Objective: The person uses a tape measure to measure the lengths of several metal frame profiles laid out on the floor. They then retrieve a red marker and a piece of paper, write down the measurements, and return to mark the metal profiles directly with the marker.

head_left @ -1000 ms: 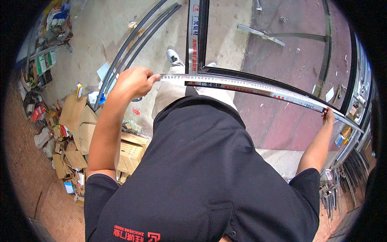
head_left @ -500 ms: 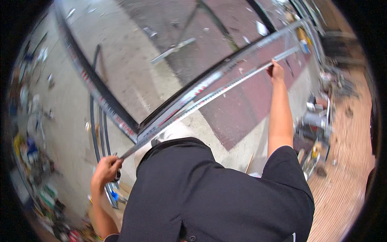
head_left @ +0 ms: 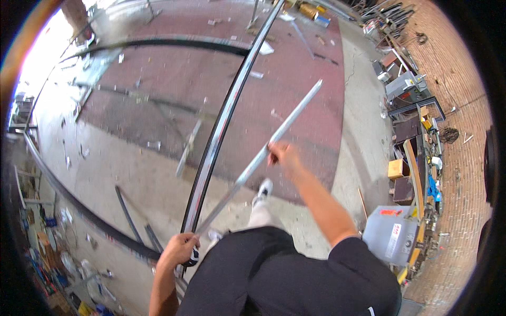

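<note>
My left hand (head_left: 178, 248) is closed around a tape measure, its small black-and-white case (head_left: 194, 256) partly hidden by the fingers. From there the silver tape blade (head_left: 298, 111) runs out straight, up and to the right, its free end in the air over the floor. My right hand (head_left: 284, 156) is closed on the blade, roughly midway along. Just left of the blade is a long frame bar (head_left: 224, 118), black with a silver face, and my left hand is close to its near end.
A dark crossbar (head_left: 163, 43) and a curved-looking side bar (head_left: 79, 208) belong to the large frame. Below lies a reddish floor panel (head_left: 311, 68) with scraps. To the right, a grey box (head_left: 389, 234) and tools line a brick wall (head_left: 464, 174). My shoe (head_left: 265, 187) shows below the blade.
The blade stretched along the frame bar toward its far corner; now its free end stands away from the frame, with less blade out. My right hand has come closer in. The view has turned.
</note>
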Motion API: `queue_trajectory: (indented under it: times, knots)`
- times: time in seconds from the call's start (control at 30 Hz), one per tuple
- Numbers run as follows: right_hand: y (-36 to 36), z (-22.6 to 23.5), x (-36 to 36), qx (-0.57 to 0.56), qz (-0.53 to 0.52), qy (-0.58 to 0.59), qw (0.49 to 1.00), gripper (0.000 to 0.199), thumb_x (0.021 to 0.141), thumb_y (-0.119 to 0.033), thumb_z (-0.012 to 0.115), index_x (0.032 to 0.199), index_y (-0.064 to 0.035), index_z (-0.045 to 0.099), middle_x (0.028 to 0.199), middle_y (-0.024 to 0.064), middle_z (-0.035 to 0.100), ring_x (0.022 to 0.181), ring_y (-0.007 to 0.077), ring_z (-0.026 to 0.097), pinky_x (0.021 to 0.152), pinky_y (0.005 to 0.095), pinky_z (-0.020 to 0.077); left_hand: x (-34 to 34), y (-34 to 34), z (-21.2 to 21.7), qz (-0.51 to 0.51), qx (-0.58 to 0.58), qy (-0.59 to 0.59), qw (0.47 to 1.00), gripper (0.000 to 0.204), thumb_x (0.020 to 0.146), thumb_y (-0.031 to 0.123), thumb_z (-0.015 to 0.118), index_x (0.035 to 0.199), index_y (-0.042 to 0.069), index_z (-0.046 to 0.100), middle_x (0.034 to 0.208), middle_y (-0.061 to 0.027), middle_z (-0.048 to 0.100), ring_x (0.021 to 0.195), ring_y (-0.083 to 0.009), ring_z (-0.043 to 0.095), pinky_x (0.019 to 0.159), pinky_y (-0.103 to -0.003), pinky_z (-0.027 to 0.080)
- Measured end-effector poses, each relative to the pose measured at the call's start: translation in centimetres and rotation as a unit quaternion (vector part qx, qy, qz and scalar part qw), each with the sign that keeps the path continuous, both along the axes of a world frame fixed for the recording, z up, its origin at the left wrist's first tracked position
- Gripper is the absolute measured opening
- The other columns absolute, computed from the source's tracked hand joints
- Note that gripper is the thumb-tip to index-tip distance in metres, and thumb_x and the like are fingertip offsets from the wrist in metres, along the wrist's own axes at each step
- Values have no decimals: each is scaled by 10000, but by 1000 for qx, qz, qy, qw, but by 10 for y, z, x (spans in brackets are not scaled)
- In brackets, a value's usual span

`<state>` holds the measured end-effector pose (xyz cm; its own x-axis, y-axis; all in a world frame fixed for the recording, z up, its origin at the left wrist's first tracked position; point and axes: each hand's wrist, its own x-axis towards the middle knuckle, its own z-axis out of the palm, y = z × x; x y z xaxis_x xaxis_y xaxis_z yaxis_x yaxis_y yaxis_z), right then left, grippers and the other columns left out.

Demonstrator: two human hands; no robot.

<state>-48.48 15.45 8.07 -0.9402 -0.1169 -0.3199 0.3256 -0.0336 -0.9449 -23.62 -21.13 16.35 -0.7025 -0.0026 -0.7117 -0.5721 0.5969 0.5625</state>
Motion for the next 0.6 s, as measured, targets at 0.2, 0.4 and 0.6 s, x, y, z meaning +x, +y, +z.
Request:
queue_trajectory:
  times: [0.2,0.4,0.6]
  knots:
    - [42,-14,-38,-47,-10,-10,999,428,1072,-331,583,752,-50,635,672,34,641,594,126,586,590,298,464,-162,130,-25,-68,27,6,997,414,1022,372,565,866,36,750,660,-112,570,668,-201,553,661,-385,459]
    - [136,-1,-141,-69,-41,-10,997,433,1069,-342,587,746,-58,633,667,31,637,608,123,599,588,290,449,-304,243,-26,-63,63,-40,995,434,1046,392,572,852,54,762,670,-20,564,654,-133,511,596,-331,410]
    - [204,-13,-260,-72,-7,-1,997,338,1059,-279,614,828,-37,662,700,28,644,635,115,604,606,285,474,-431,303,-33,-27,136,-111,984,428,1064,388,573,845,64,746,721,19,606,688,-91,545,620,-280,424]
